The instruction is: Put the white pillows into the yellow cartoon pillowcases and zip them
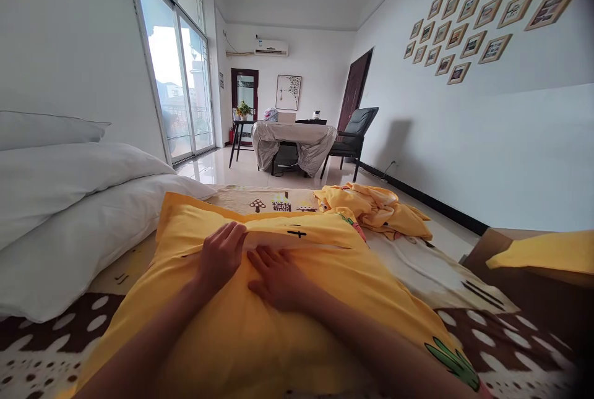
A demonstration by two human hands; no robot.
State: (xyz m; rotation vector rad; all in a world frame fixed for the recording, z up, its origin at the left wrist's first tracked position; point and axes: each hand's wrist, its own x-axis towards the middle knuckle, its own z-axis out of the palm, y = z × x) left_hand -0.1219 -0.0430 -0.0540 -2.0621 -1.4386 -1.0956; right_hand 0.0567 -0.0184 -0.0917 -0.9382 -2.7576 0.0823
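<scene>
A yellow pillowcase [245, 349] with a printed cactus lies in front of me, filled out by a white pillow [269, 240] that shows through a long slit near its far end. My left hand [221, 255] is closed, its fingers pinching the pillowcase at the slit's edge. Just to the right, my right hand [282, 280] lies flat with fingers apart. Its fingertips touch the slit beside the exposed white strip; whether they reach under the cloth I cannot tell.
White pillows [116, 195] are stacked at left on the patterned bedding [501, 337]. Crumpled yellow fabric [375, 207] lies beyond the pillowcase. At right, a cardboard box [492, 250] has yellow cloth [547, 250] over its edge. A covered table [292, 133] and black chair [357, 133] stand farther off.
</scene>
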